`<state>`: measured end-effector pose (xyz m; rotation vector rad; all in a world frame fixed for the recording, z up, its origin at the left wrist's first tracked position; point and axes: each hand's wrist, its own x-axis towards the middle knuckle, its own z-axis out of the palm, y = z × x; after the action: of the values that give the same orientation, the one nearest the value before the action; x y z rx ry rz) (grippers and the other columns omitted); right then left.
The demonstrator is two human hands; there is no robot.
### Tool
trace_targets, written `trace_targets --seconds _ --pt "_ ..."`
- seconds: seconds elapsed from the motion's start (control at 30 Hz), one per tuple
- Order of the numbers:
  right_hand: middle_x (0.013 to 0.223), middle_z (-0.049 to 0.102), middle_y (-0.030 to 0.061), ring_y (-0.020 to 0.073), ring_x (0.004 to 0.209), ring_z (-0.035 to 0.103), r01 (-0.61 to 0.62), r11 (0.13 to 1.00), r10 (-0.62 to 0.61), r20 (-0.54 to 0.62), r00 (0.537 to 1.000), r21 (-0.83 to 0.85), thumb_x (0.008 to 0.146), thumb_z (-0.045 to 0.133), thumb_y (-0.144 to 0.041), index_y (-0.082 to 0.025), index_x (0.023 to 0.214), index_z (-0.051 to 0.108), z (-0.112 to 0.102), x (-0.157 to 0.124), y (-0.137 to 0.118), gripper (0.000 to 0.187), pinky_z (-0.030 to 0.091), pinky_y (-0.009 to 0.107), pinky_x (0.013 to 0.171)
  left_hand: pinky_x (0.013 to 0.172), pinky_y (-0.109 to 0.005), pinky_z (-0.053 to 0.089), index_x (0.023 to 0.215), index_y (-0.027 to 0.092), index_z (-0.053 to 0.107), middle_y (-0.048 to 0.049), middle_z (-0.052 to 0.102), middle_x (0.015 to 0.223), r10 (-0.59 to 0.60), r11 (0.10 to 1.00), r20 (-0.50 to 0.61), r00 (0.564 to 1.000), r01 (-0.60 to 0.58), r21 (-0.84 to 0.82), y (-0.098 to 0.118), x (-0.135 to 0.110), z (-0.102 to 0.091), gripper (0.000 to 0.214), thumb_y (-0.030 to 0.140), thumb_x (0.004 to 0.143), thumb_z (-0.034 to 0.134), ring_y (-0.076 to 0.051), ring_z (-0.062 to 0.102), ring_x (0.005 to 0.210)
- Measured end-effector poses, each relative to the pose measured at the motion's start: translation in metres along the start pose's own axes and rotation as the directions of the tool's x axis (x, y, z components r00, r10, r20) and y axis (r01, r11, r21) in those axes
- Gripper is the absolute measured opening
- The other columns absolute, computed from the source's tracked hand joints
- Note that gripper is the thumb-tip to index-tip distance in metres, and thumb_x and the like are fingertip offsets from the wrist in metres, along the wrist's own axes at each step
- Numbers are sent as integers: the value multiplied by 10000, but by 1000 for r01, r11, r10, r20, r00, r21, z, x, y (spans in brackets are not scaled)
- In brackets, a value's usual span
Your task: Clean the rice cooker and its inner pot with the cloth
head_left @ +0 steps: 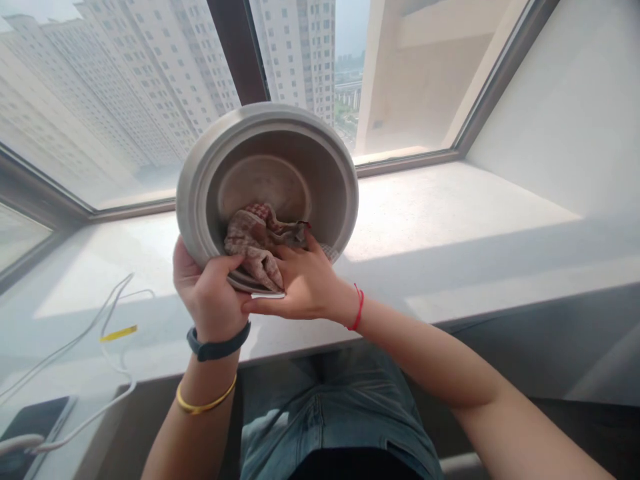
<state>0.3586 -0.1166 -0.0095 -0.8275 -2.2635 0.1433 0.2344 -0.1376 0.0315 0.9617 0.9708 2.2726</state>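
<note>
A round grey metal pot (323,163) is held up at a tilt above the windowsill, its open mouth facing me. My left hand (213,293) grips its lower left rim, thumb over the edge and fingers behind. Inside, against the lower wall, lies a crumpled checked cloth (250,240) in brown and reddish tones. My right hand (305,277) reaches in over the lower rim with its fingers pressed on the cloth. Its thumb stays outside, close to my left wrist. The right fingertips are partly hidden by the cloth.
The pale windowsill (500,233) runs beneath, with window frames (410,160) behind it. At the left are a white cable (113,300) with a yellow tag (119,333) and a dark flat device (37,420). A white wall (575,120) borders the right side.
</note>
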Motion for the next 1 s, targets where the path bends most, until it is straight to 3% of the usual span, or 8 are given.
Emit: trace_targets --seconds 0.1,0.2,0.33,0.5,0.67,0.77,0.9,1.0 --pt "1527 515 145 433 1387 445 139 982 -124 120 985 -131 707 759 -735 -266 1431 585 -2 -14 31 879 -31 735 1191 660 -242 524 769 183 709 38 670 717 -41 999 19 999 40 12 0 5 -13 356 -6 472 659 -150 591 703" --pt "1346 655 123 459 1363 451 232 968 -204 244 948 -93 619 869 -574 -252 1252 713 -13 -19 66 727 -40 738 1196 598 -224 493 810 165 728 16 675 715 -160 983 121 980 148 105 -5 10 -24 372 7 479 661 -152 568 688" --pt "1075 727 55 413 1320 490 243 970 -235 291 927 11 637 800 -337 -271 1089 757 -30 -14 87 459 -29 720 1214 572 -220 490 845 169 732 5 677 729 -218 971 188 958 194 136 -7 24 -26 437 -5 455 639 -163 569 698" --pt "783 676 18 301 1081 618 289 956 -295 156 943 56 752 600 -153 -294 917 746 -38 -5 90 262 155 677 1222 613 -232 513 920 146 737 -20 706 826 -219 973 332 917 181 142 6 46 -20 528 -33 431 650 -188 610 796" --pt "739 664 69 232 790 609 340 934 -310 223 924 -112 956 452 -156 -221 833 694 -37 -14 77 280 491 513 860 600 -278 523 875 144 758 -20 715 795 -103 977 351 931 28 212 23 57 -14 417 41 471 760 -182 601 704" --pt "727 660 69 187 689 557 468 849 -422 221 880 -244 1012 420 -187 -206 822 674 -32 -25 64 317 429 384 675 638 -318 558 896 133 774 -34 729 793 -133 958 369 920 25 284 31 65 -13 416 75 484 779 -213 634 729" --pt "691 634 41 172 663 516 534 785 -509 166 845 -314 1021 441 -214 -225 781 653 -29 -35 53 320 362 355 624 843 -458 594 959 140 781 -59 748 847 -199 955 417 887 80 285 37 68 -18 481 86 484 729 -327 680 936" --pt "696 624 21 171 673 512 479 833 -457 144 878 -278 1025 449 -243 -250 807 653 -35 -35 45 299 352 354 624 1124 -485 456 1019 168 783 -54 743 1080 -36 987 366 930 -24 160 34 41 -26 494 121 557 615 -343 611 1216"
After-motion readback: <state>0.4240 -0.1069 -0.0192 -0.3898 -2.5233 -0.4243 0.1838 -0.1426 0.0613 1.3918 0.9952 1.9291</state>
